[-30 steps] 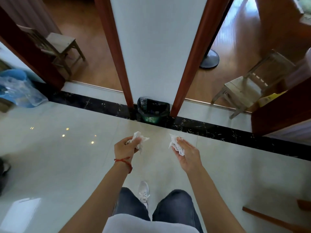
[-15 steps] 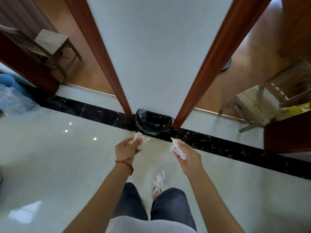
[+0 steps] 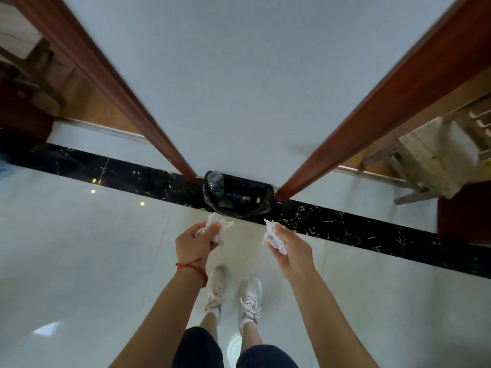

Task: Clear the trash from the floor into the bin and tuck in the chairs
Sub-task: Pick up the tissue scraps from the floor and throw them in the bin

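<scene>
A crumpled tissue [image 3: 218,227] is gripped in the closed fingers of the left hand [image 3: 195,241], another tissue [image 3: 275,236] in the right hand [image 3: 292,251]. Both are held above glossy pale floor tiles [image 3: 79,248], near the black-lined bin [image 3: 236,199] set against the white wall [image 3: 239,88] on the black marble strip [image 3: 345,224].

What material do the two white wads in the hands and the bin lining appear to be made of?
Wad in the left hand: wad looks like thin matte tissue paper, with crumpled, ragged edges. Wad in the right hand: wad looks the same, soft and creased. Bin lining: probably glossy black plastic film, wrinkled and shiny at the rim.
</scene>
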Demonstrator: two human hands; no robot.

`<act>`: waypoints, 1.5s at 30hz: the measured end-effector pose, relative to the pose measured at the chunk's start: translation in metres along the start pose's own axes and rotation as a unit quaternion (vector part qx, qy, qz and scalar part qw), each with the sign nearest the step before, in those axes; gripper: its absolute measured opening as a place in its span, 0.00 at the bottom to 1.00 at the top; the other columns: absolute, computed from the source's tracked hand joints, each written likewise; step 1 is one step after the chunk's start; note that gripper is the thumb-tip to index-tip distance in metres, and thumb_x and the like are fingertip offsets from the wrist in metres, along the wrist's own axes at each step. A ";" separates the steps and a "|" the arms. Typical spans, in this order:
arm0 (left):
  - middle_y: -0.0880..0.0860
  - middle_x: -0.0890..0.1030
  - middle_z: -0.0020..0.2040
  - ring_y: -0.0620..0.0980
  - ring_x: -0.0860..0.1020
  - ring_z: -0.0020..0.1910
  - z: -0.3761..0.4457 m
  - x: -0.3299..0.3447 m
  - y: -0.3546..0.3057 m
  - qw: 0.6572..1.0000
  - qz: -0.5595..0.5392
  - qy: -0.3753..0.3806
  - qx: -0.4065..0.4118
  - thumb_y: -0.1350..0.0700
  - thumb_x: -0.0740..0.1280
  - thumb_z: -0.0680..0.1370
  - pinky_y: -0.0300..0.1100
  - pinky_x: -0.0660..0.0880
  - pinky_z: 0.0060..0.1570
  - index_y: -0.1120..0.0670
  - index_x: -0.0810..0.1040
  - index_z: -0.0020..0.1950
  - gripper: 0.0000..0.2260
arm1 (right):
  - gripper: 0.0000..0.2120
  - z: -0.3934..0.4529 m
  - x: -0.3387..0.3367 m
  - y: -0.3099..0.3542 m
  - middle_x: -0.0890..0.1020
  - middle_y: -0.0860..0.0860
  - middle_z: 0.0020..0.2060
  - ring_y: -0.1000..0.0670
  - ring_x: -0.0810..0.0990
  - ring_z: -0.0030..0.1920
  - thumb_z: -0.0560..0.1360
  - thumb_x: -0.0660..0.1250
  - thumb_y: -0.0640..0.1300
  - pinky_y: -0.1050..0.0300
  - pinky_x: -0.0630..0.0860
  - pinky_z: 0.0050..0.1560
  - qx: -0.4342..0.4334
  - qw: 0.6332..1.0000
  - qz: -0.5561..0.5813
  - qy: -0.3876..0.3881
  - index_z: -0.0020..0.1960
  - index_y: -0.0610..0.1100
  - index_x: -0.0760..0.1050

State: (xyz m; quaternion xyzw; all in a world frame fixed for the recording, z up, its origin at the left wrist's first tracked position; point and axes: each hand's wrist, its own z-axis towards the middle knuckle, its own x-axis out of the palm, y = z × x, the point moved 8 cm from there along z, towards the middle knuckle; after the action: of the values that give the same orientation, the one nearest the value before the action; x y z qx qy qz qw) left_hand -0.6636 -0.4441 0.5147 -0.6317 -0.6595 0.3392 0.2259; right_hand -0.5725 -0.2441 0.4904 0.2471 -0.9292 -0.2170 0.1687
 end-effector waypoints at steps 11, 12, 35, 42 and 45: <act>0.56 0.81 0.40 0.51 0.79 0.39 0.084 0.006 0.054 0.999 0.005 0.010 -0.036 0.63 0.70 0.71 0.31 0.77 0.29 0.60 0.80 0.47 0.06 | 0.04 0.119 0.019 -0.056 0.83 0.48 0.31 0.53 0.83 0.33 0.70 0.72 0.39 0.61 0.77 0.35 0.067 0.994 0.051 -0.076 0.37 0.39 0.79; 0.56 0.81 0.40 0.51 0.79 0.40 0.088 0.003 0.057 0.999 0.004 0.008 -0.039 0.63 0.70 0.70 0.31 0.77 0.29 0.59 0.80 0.46 0.06 | 0.04 0.128 0.026 -0.057 0.83 0.46 0.37 0.52 0.82 0.38 0.70 0.72 0.39 0.61 0.77 0.37 0.073 0.992 0.067 -0.080 0.39 0.39 0.79; 0.60 0.80 0.44 0.53 0.79 0.40 0.120 0.024 0.073 0.997 0.009 0.006 -0.079 0.62 0.70 0.71 0.33 0.78 0.28 0.59 0.79 0.46 0.05 | 0.03 0.102 -0.013 -0.075 0.85 0.47 0.43 0.49 0.83 0.48 0.73 0.67 0.39 0.55 0.76 0.52 0.034 0.997 -0.055 -0.035 0.46 0.41 0.79; 0.61 0.80 0.45 0.51 0.79 0.34 0.136 0.056 0.081 0.980 -0.099 -0.006 -0.171 0.62 0.70 0.72 0.43 0.81 0.37 0.64 0.78 0.47 0.07 | 0.07 0.094 -0.021 -0.066 0.84 0.44 0.46 0.48 0.83 0.48 0.74 0.65 0.37 0.56 0.77 0.50 0.019 0.999 -0.015 -0.035 0.52 0.37 0.77; 0.61 0.78 0.49 0.52 0.80 0.37 0.141 0.068 0.073 0.977 -0.123 0.021 -0.175 0.59 0.68 0.74 0.42 0.80 0.35 0.66 0.74 0.58 0.16 | 0.10 0.095 -0.020 -0.059 0.84 0.44 0.47 0.48 0.83 0.48 0.74 0.66 0.39 0.57 0.77 0.50 0.012 0.999 -0.004 -0.032 0.53 0.37 0.77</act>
State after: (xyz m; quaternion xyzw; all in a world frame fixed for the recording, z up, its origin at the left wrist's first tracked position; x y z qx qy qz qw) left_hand -0.7228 -0.4016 0.3578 -0.5824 -0.7764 0.1746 0.1658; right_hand -0.5729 -0.2495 0.3768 0.2461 -0.9356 -0.2143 0.1350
